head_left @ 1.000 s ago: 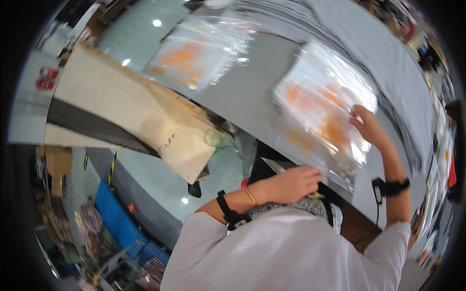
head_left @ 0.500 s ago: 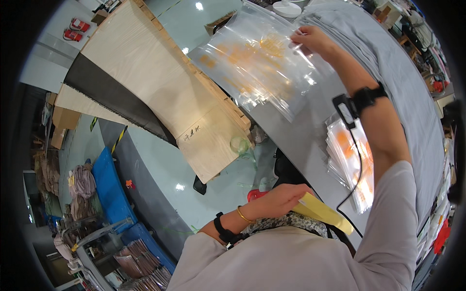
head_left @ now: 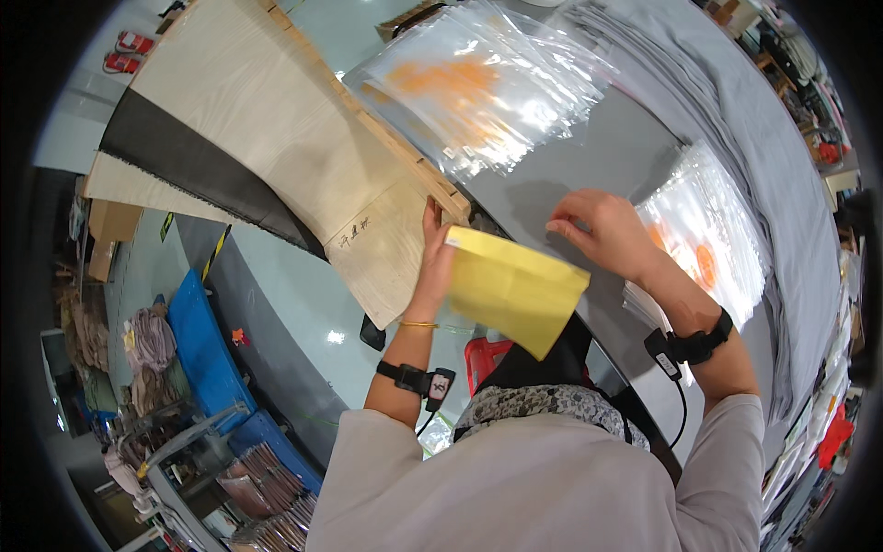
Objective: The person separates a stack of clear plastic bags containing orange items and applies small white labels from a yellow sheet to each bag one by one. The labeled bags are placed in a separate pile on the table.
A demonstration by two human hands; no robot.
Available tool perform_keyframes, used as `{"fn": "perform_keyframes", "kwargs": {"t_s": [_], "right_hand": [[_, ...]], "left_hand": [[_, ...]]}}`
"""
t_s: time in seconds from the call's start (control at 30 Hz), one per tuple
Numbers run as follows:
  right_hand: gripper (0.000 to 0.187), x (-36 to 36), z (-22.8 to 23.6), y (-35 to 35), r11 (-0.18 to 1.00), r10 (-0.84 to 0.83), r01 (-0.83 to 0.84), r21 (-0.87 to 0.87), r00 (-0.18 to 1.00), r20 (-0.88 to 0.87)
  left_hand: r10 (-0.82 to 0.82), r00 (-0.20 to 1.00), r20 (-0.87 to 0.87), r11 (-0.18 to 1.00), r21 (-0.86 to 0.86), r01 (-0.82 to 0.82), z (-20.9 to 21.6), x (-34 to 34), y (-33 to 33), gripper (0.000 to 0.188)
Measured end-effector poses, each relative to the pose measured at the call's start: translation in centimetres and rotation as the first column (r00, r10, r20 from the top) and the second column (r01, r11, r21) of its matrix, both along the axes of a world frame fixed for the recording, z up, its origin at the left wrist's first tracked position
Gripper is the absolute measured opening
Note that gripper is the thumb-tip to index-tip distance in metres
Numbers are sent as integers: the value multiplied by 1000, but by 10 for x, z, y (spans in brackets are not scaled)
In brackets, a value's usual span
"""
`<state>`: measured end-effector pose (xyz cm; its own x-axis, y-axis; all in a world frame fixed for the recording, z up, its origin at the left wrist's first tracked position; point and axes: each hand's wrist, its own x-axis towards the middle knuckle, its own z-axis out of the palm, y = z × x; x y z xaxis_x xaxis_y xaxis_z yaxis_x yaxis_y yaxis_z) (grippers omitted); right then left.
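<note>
A flat yellow sheet (head_left: 518, 285), which looks like paper or thin card with a small white patch at one corner, hangs from my left hand (head_left: 435, 262). The fingers of that hand are closed on its left edge, beside the wooden board. My right hand (head_left: 600, 230) is over the grey table, just right of the sheet's upper corner, with loosely curled fingers, a gap at the thumb and nothing seen in it. Clear plastic bags with orange print form a pile (head_left: 460, 87) at the far side. Another fanned pile of bags (head_left: 713, 221) lies right of my right hand, partly behind my forearm.
The wooden board (head_left: 303, 138) with a dark cloth strip (head_left: 202, 166) reaches the table's left edge. Grey fabric (head_left: 736, 101) is heaped along the right. A red stool (head_left: 483, 359) stands below my left hand. Blue panels (head_left: 207, 350) and a trolley (head_left: 184, 446) stand at the left.
My right hand has let go of a plastic bag at the far pile and come back toward me. My left hand has moved forward from my waist, bringing the yellow sheet into full view.
</note>
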<state>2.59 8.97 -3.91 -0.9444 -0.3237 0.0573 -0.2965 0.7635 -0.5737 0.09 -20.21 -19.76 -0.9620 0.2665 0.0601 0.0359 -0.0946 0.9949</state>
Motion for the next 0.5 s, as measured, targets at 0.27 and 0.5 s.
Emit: {"fn": "perform_keyframes", "kwargs": {"t_s": [0.27,0.5], "right_hand": [[28,44,19,9,946,-265,302,-114,928,262],[63,124,61,-6,989,-151,145,-44,943,-296]], "left_hand": [[202,960,195,971,88,-223,31,13,28,56],[-85,986,-144,996,-7,85,139,85,40,32]]}}
